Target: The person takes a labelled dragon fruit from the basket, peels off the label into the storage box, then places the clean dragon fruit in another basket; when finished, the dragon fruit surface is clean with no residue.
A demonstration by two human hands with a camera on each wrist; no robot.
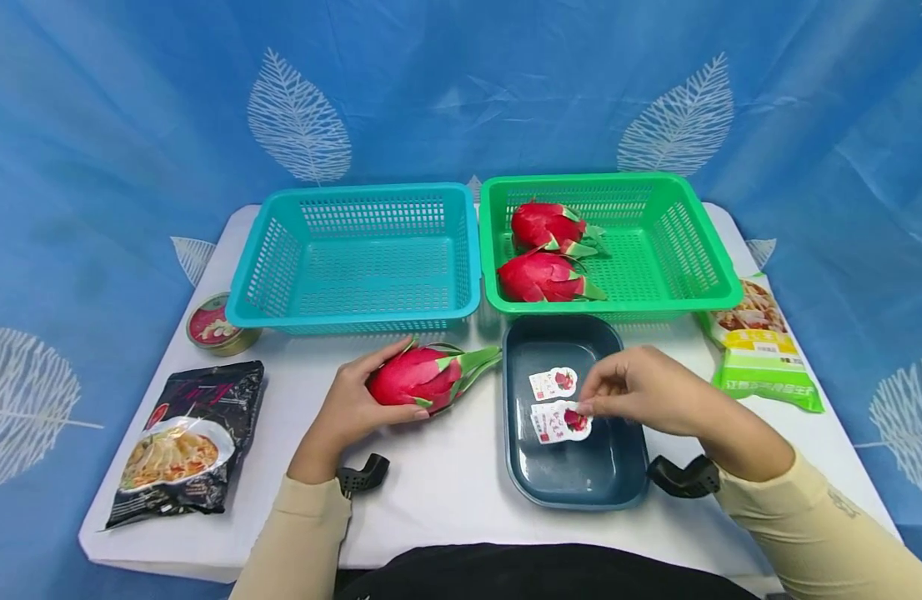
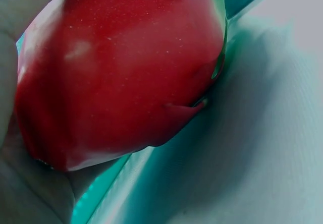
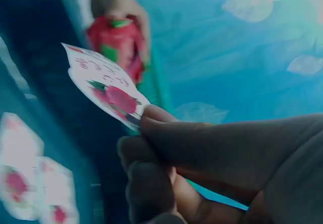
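My left hand [image 1: 350,408] grips a red dragon fruit [image 1: 416,377] with green leaf tips, its thumb along the near side and its fingers round the far side. In the left wrist view the dragon fruit [image 2: 126,72] fills much of the picture against the palm. Between thumb and fingertips, my right hand [image 1: 652,392] pinches a small white label [image 3: 108,85] printed with a dragon fruit and red writing. That hand is over a dark blue tray [image 1: 573,492]. More such labels [image 1: 553,382] lie in the tray, blurred in the right wrist view.
Behind stand a turquoise basket [image 1: 378,321] and a green basket [image 1: 641,250] with two dragon fruits [image 1: 543,277]. A round tin [image 1: 217,325] and a black food packet [image 1: 187,450] are on the left. At the right lies a green and yellow packet [image 1: 769,350].
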